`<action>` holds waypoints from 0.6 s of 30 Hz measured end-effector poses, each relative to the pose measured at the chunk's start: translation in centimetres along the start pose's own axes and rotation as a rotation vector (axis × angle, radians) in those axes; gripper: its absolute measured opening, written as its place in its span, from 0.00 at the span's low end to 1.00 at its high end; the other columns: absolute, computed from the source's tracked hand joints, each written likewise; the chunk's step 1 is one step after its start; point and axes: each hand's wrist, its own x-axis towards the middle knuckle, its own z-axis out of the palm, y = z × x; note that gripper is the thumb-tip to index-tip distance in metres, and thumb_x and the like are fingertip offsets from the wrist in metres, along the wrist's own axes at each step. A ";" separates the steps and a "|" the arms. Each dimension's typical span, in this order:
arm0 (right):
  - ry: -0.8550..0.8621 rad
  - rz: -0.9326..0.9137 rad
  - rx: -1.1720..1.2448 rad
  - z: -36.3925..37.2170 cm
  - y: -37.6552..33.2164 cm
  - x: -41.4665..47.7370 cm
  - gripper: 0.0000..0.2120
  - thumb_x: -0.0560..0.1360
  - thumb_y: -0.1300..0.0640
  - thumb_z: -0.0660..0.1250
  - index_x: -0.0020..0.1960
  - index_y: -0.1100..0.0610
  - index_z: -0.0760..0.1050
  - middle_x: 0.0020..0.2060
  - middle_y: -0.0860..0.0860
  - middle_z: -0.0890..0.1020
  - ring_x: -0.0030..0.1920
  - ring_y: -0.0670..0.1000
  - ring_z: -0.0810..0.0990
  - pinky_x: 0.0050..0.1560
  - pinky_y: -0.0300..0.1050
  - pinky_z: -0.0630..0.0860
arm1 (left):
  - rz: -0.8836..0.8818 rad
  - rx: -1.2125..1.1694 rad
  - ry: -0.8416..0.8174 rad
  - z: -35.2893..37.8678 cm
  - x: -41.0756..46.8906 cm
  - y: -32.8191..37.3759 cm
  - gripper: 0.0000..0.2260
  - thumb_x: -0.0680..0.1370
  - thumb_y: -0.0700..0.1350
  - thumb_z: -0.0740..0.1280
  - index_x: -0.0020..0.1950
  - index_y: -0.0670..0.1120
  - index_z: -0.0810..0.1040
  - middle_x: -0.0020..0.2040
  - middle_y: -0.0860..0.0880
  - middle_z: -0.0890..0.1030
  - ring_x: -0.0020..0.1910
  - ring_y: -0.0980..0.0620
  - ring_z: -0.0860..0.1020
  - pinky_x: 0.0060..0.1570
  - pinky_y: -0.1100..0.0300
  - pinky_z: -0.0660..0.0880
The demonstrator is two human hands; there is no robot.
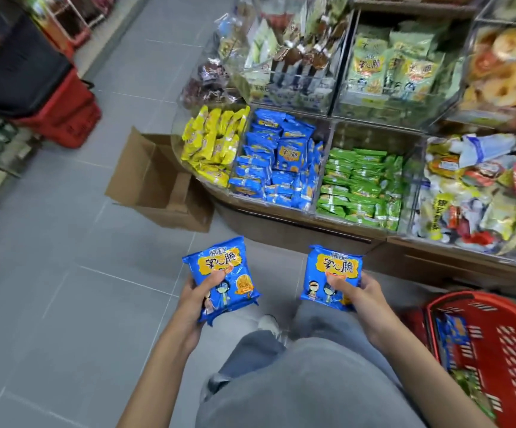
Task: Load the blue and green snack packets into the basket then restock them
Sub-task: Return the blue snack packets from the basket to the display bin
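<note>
My left hand (pixel 195 299) grips a blue snack packet (pixel 219 264), thumb on its face. My right hand (pixel 357 296) grips a second blue snack packet (pixel 333 264) the same way. Both packets are held above the floor, in front of the low display shelf. In that shelf, a clear bin of blue packets (pixel 276 162) stands beside a bin of green packets (pixel 360 186). A red basket (pixel 497 341) sits on the floor at my lower right, with blue and green packets showing through its slotted wall.
A bin of yellow packets (pixel 212 143) sits left of the blue bin. An open cardboard box (pixel 158 180) stands on the floor by the shelf's left end. Stacked red baskets (pixel 65 115) are at far left. My legs in grey trousers (pixel 296 381) fill the lower middle.
</note>
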 end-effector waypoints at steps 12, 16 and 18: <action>0.077 0.013 0.024 3.8 -9.2 12.9 0.07 0.75 0.63 0.66 0.42 0.52 0.73 0.34 0.47 0.82 0.31 0.44 0.80 0.37 0.38 0.75 | -0.064 0.053 -0.060 5.6 13.9 10.0 0.22 0.65 0.47 0.71 0.58 0.44 0.76 0.46 0.47 0.85 0.39 0.50 0.84 0.32 0.61 0.79; 0.049 -0.014 -0.095 5.7 -12.5 18.8 0.08 0.71 0.69 0.69 0.43 0.58 0.76 0.29 0.43 0.81 0.25 0.39 0.78 0.23 0.29 0.70 | -0.065 0.049 -0.047 7.4 17.5 12.9 0.27 0.64 0.46 0.71 0.62 0.42 0.74 0.50 0.44 0.84 0.38 0.51 0.84 0.31 0.61 0.79; 0.074 -0.032 -0.206 6.9 -13.4 22.0 0.10 0.69 0.71 0.70 0.49 0.61 0.76 0.33 0.48 0.81 0.32 0.46 0.81 0.28 0.33 0.75 | -0.076 0.048 -0.043 7.9 19.0 13.8 0.28 0.65 0.45 0.70 0.65 0.40 0.73 0.52 0.43 0.83 0.38 0.50 0.84 0.32 0.60 0.79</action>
